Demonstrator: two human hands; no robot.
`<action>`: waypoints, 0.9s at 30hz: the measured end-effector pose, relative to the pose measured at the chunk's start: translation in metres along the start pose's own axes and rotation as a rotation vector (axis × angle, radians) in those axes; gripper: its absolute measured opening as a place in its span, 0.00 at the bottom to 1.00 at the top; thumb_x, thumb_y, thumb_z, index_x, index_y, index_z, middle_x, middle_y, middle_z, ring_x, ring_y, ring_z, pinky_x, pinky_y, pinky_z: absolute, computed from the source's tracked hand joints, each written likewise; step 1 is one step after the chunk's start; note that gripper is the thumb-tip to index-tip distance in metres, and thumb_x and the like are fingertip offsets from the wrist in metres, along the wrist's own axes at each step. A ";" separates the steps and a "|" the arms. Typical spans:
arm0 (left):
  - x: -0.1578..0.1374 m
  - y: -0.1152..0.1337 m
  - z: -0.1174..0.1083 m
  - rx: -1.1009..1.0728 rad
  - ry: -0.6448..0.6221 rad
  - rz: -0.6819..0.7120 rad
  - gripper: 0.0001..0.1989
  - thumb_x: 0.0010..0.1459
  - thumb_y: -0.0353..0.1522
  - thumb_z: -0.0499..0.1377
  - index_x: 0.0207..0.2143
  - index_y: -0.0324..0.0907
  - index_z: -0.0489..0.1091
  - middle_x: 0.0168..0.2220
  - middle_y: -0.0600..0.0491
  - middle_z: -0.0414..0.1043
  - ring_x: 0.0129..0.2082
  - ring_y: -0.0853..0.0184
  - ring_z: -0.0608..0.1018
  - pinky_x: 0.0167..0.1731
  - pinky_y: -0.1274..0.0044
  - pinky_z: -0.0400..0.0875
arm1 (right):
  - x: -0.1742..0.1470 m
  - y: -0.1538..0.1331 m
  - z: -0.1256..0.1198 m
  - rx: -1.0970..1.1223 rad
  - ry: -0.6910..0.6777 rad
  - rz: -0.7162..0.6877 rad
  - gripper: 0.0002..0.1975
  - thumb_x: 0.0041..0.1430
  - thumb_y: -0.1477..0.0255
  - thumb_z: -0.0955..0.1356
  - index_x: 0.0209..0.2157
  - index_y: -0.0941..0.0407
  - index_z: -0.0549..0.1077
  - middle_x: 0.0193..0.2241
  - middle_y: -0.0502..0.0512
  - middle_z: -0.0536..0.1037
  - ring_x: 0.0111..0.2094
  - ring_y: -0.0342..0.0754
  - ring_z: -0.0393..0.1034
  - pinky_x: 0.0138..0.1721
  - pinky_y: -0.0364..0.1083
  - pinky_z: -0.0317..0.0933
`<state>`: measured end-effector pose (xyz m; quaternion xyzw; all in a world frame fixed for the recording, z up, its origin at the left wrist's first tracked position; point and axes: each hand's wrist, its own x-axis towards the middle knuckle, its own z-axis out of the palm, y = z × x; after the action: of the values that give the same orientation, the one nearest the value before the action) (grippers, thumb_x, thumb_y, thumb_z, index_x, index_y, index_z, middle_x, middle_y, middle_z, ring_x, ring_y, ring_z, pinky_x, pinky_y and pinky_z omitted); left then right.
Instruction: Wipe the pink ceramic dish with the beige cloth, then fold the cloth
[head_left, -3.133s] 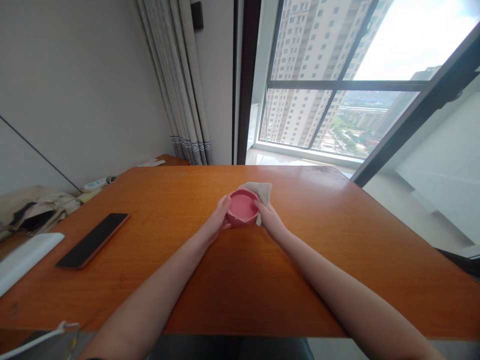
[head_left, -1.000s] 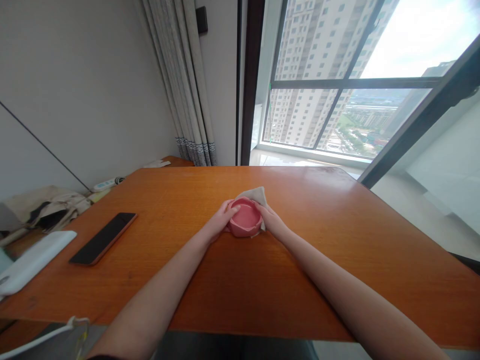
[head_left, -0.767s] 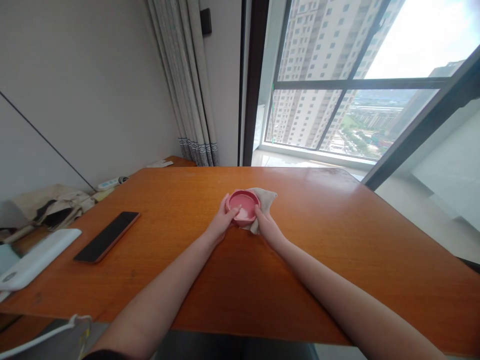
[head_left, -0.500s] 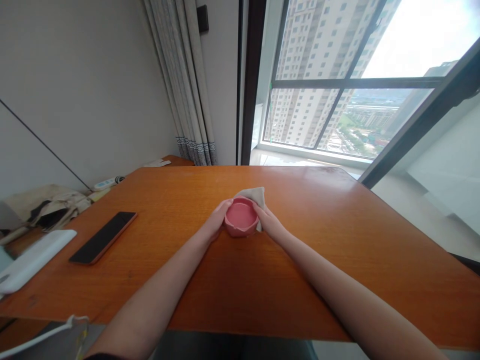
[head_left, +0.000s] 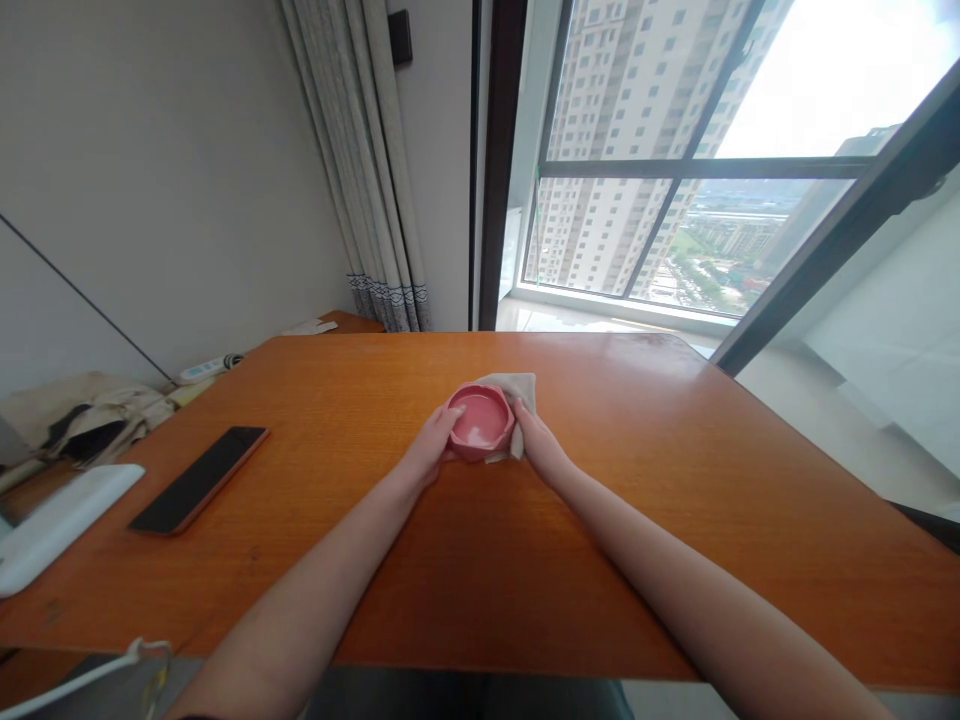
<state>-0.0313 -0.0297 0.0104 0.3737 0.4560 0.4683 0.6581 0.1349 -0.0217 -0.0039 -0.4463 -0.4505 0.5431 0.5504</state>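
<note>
A pink, faceted bowl is between my two hands, its hollow side turned toward me. My left hand grips the bowl's left side, with the thumb over the rim and the other fingers mostly hidden below. On the other side, my right hand is closed on a light grey cloth, which lies against the right and far sides of the bowl. The fingers of my right hand are largely hidden behind the cloth and bowl.
The brown wooden table spreads around my hands. To the left lie a black-screened phone and a white, rounded device. Beyond them are a beige fabric bag and a power strip. A white cable hangs at the near left.
The bowl has turned and tilted slightly, and my left thumb now reaches over its rim. The cloth has shifted toward the right side, with more of it showing below my right hand.
</note>
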 end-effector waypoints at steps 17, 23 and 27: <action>0.001 0.001 0.003 -0.008 -0.052 -0.110 0.23 0.52 0.44 0.58 0.50 0.45 0.66 0.46 0.48 0.72 0.39 0.63 0.76 0.34 0.71 0.74 | -0.002 -0.004 0.009 0.452 0.001 0.281 0.10 0.54 0.64 0.65 0.35 0.54 0.74 0.31 0.52 0.81 0.40 0.51 0.75 0.43 0.48 0.69; 0.003 0.002 0.008 -0.213 0.128 0.086 0.20 0.57 0.42 0.53 0.52 0.48 0.62 0.48 0.51 0.70 0.40 0.65 0.75 0.34 0.75 0.74 | -0.017 0.001 0.030 0.620 -0.022 0.374 0.09 0.58 0.69 0.63 0.38 0.54 0.74 0.33 0.51 0.80 0.38 0.46 0.75 0.42 0.45 0.69; 0.005 0.001 0.003 -0.079 0.093 0.142 0.20 0.53 0.39 0.59 0.48 0.46 0.63 0.45 0.52 0.69 0.37 0.69 0.74 0.35 0.78 0.72 | -0.012 0.003 0.027 0.639 0.055 0.322 0.08 0.58 0.71 0.64 0.37 0.54 0.73 0.33 0.49 0.80 0.37 0.44 0.75 0.41 0.43 0.69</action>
<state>-0.0283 -0.0253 0.0107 0.3570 0.4396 0.5481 0.6155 0.1081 -0.0332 -0.0022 -0.3312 -0.1668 0.7242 0.5814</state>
